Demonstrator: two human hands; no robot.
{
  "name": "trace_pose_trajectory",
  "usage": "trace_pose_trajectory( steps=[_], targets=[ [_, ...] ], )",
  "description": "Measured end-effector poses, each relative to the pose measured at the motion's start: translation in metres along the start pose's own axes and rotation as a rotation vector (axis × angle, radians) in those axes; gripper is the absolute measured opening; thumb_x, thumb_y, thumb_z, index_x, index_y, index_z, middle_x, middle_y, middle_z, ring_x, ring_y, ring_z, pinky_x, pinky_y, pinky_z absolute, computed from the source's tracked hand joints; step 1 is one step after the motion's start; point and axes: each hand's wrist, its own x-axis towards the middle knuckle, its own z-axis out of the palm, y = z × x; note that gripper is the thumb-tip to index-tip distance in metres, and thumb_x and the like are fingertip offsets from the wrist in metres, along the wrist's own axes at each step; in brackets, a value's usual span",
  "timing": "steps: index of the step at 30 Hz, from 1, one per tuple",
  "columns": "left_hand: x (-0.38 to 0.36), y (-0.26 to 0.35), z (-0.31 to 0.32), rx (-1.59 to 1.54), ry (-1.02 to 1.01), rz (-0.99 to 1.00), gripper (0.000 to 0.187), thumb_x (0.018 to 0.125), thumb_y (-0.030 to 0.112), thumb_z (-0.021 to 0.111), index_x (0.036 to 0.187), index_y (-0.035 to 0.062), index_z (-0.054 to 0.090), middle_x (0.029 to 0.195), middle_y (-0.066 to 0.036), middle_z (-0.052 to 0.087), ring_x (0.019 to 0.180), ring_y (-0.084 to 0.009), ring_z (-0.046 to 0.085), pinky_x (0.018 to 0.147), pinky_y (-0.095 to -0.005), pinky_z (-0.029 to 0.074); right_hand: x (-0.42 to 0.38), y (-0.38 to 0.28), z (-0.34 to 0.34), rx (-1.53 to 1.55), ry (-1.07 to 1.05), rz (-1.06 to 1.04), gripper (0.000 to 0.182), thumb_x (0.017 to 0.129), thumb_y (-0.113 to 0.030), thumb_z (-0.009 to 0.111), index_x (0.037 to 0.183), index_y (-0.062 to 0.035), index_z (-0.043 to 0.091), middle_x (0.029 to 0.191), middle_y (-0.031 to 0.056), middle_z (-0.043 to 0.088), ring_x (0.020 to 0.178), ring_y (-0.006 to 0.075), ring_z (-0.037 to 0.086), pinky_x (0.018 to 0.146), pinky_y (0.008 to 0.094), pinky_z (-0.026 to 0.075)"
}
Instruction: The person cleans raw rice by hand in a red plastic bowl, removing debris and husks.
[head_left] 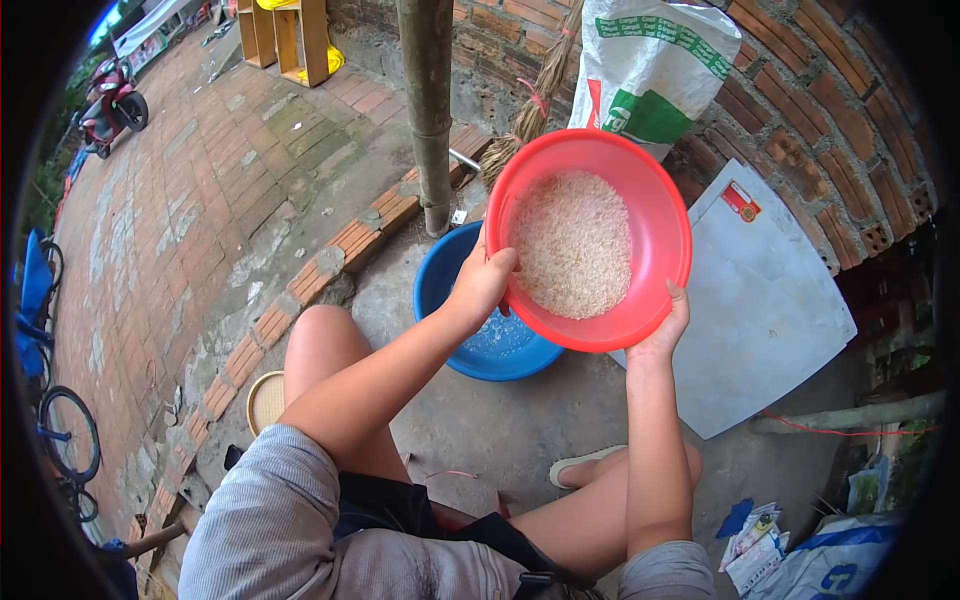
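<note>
Head view: clasping red bowl (657,225) by opposite sides with left grip (484,278) and right grip (663,326). Cannot see its underside, nor all of blue basin (437,272).

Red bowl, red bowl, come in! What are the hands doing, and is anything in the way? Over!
Left hand and right hand gripping red bowl by its rim. Pale grains inside. Blue basin partly hidden behind; nothing seen blocking.

A light grey shirt (420,566) with a fine ribbed texture is showing soft creases and loose sleeves (262,500) that are leaving the forearms (657,440) bare, while a black strap (536,582) is lying over it, dark shorts (385,500) are showing beyond and a cream-coloured sandal (561,466) is peeking out.
</note>
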Motion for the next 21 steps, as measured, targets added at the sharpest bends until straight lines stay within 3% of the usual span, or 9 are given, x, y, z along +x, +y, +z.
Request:
trace_pose_trajectory(
  steps=[3, 5, 6, 9, 11, 17, 21],
  targets=[
    [0.008, -0.005, -0.006, -0.106, -0.104, 0.065, 0.051, 0.081, 0.015, 0.042, 0.131, 0.0092, 0.033, 0.088, -0.010, 0.051, 0.050, -0.0202, 0.057, 0.033, -0.0295, 0.044, 0.002, 0.003, 0.004, -0.006, 0.002, 0.036, 0.052, 0.079, -0.022, 0.056, 0.125, 0.0029, 0.047, 0.120, 0.0184, 0.056, 0.109, 0.0317, 0.055, 0.098, 0.0435, 0.043],
    [0.006, -0.003, -0.007, 0.006, -0.035, -0.148, 0.050, 0.081, 0.015, 0.042, 0.130, 0.0080, 0.034, 0.085, -0.011, 0.052, 0.050, -0.0200, 0.057, 0.034, -0.0297, 0.044, 0.005, 0.011, -0.007, -0.016, 0.014, 0.073, 0.053, 0.079, -0.022, 0.056, 0.125, 0.0028, 0.046, 0.120, 0.0181, 0.056, 0.110, 0.0316, 0.055, 0.098, 0.0436, 0.042],
    [0.004, -0.002, -0.007, 0.007, -0.034, -0.147, 0.050, 0.081, 0.015, 0.042, 0.130, 0.0080, 0.034, 0.085, -0.011, 0.052, 0.050, -0.0200, 0.057, 0.034, -0.0297, 0.044, 0.006, 0.013, -0.008, -0.025, 0.023, 0.109, 0.053, 0.079, -0.022, 0.056, 0.125, 0.0027, 0.046, 0.120, 0.0178, 0.055, 0.111, 0.0315, 0.054, 0.099, 0.0436, 0.041],
    [0.005, -0.003, -0.008, 0.039, -0.034, -0.094, 0.048, 0.081, 0.016, 0.042, 0.128, 0.0070, 0.036, 0.084, -0.012, 0.053, 0.051, -0.0199, 0.057, 0.037, -0.0297, 0.045, 0.002, 0.013, -0.005, 0.017, 0.023, 0.076, 0.056, 0.078, -0.022, 0.057, 0.126, 0.0020, 0.045, 0.121, 0.0174, 0.054, 0.113, 0.0319, 0.053, 0.100, 0.0444, 0.041],
    [0.017, -0.016, -0.014, -0.032, -0.039, 0.149, 0.050, 0.080, 0.016, 0.043, 0.129, 0.0074, 0.037, 0.082, -0.011, 0.054, 0.051, -0.0197, 0.057, 0.040, -0.0294, 0.044, -0.002, 0.010, 0.005, 0.032, -0.021, 0.024, 0.054, 0.078, -0.022, 0.057, 0.126, 0.0014, 0.047, 0.121, 0.0174, 0.055, 0.112, 0.0320, 0.053, 0.099, 0.0448, 0.041],
    [0.012, -0.008, -0.012, 0.207, 0.031, -0.023, 0.051, 0.080, 0.016, 0.043, 0.130, 0.0083, 0.038, 0.074, -0.007, 0.053, 0.054, -0.0187, 0.055, 0.043, -0.0294, 0.043, -0.002, 0.022, -0.005, 0.066, 0.007, 0.075, 0.062, 0.074, -0.025, 0.060, 0.128, 0.0005, 0.044, 0.125, 0.0176, 0.052, 0.115, 0.0327, 0.050, 0.101, 0.0453, 0.039],
    [0.017, -0.013, -0.014, 0.162, 0.034, 0.143, 0.051, 0.080, 0.017, 0.043, 0.131, 0.0099, 0.040, 0.075, -0.007, 0.054, 0.054, -0.0183, 0.055, 0.044, -0.0296, 0.043, -0.005, 0.014, 0.002, 0.079, -0.076, -0.005, 0.057, 0.075, -0.025, 0.058, 0.125, -0.0003, 0.047, 0.122, 0.0162, 0.055, 0.112, 0.0325, 0.053, 0.100, 0.0447, 0.040]
  ],
)
